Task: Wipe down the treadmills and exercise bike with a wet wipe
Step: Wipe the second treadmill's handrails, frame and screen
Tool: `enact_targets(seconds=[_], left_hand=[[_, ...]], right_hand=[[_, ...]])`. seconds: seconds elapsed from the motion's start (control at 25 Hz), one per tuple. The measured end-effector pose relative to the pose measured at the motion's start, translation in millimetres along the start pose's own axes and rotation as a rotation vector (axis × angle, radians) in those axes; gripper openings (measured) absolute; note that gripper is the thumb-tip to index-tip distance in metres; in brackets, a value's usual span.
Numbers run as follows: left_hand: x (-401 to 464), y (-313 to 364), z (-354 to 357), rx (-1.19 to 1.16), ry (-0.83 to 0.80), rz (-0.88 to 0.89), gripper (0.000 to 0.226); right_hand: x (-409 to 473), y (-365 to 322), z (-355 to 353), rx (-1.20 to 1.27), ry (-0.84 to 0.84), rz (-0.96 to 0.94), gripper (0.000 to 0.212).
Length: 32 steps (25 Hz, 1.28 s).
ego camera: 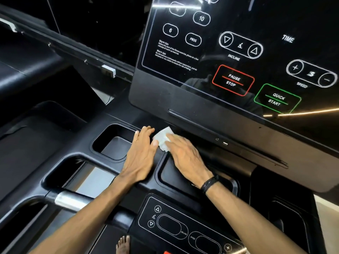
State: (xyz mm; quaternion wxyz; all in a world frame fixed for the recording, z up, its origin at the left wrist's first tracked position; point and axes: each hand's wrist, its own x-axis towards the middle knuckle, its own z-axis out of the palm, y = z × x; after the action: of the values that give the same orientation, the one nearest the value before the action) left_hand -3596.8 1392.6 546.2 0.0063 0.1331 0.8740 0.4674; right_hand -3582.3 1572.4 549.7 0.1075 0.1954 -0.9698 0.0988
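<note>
Left hand (142, 153) flat, fingers straight, right hand (185, 154) flat, pressing down

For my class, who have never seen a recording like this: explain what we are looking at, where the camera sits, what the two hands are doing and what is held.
The single picture comes from a camera worn on the person's head, looking down at their own arms. In front is a treadmill: its glossy console screen shows buttons such as PAUSE STOP and QUICK START. Below it lies a black tray with open storage pockets. The right hand, a dark band on its wrist, presses a white wet wipe flat against the tray just under the screen. The left hand rests flat beside it, fingers straight, holding nothing. A bare foot shows at the bottom.
</note>
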Motion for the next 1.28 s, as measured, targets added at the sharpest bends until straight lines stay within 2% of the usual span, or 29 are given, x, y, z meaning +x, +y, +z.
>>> enact_targets(seconds=[0.12, 0.28, 0.4, 0.6, 0.68, 0.88, 0.96, 1.16, 1.28], left_hand=[[-3, 7, -1, 0.024, -0.022, 0.006, 0.092], [0, 1, 1, 0.035, -0.022, 0.043, 0.095], [0, -1, 2, 0.029, -0.011, 0.035, 0.102], [3, -9, 8, 0.075, -0.027, 0.070, 0.100], [5, -13, 9, 0.105, -0.024, 0.090, 0.099], [4, -12, 8, 0.107, -0.009, 0.104, 0.096], [2, -8, 8, 0.086, 0.003, 0.098, 0.092], [-3, 1, 3, -0.020, 0.005, -0.060, 0.085], [-3, -3, 4, -0.035, 0.014, -0.102, 0.089]], right_hand=[[-41, 21, -9, -0.222, -0.146, 0.005, 0.053], [-105, 66, -45, -0.292, -0.181, 0.123, 0.059], [-153, 83, -60, -0.229, -0.045, 0.195, 0.053], [-195, 93, -58, -0.146, 0.197, 0.344, 0.041], [-186, 81, -52, -0.063, 0.202, 0.346, 0.035], [-138, 49, -37, 0.084, 0.039, 0.219, 0.039], [-117, 42, -32, 0.146, 0.011, 0.182, 0.033], [-52, 5, -12, 0.146, -0.074, 0.038, 0.029], [-38, -9, -9, 0.208, -0.089, 0.067, 0.033]])
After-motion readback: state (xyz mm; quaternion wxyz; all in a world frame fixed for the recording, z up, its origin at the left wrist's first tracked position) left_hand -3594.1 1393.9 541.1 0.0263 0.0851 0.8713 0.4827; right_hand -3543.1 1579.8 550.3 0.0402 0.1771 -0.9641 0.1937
